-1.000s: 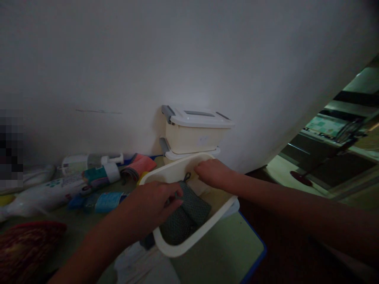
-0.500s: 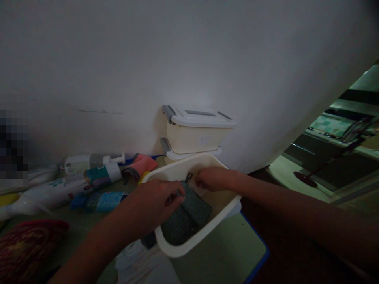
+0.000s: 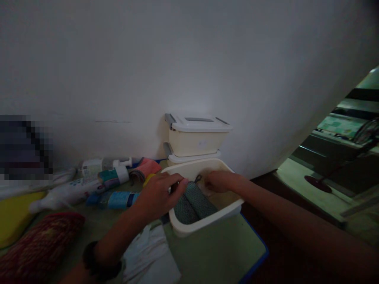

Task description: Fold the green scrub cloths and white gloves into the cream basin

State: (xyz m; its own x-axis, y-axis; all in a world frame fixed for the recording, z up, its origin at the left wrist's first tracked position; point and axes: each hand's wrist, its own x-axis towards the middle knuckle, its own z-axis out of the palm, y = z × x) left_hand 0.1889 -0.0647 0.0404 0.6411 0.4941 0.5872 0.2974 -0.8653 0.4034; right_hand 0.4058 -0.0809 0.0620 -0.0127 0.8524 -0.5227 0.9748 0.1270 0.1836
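A white plastic bin (image 3: 198,227) sits on the green table and holds dark grey-green mesh cloths (image 3: 201,203), folded or rolled, with a small hanging loop. My left hand (image 3: 162,193) has curled fingers over the bin's left rim, with the thumb and forefinger close together above the cloths. Inside the bin, my right hand (image 3: 220,181) is closed, fingers pointing down beside the loop. Something pale lies at its fingertips, too dim to name. A folded white cloth (image 3: 151,252) lies on the table below my left wrist.
Two lidded cream boxes (image 3: 198,142) are stacked against the wall. To the left lie a pump bottle (image 3: 94,165), a white spray bottle (image 3: 74,191), a blue-labelled bottle (image 3: 120,200), a pink cloth (image 3: 148,167), a red patterned bundle (image 3: 44,244) and a yellow item (image 3: 17,215). The table (image 3: 219,252) has a blue edge.
My right hand has gone from the bin's far rim down into the bin, beside the cloths. The bin appears more level. The view has shifted, showing more of the table's left side.
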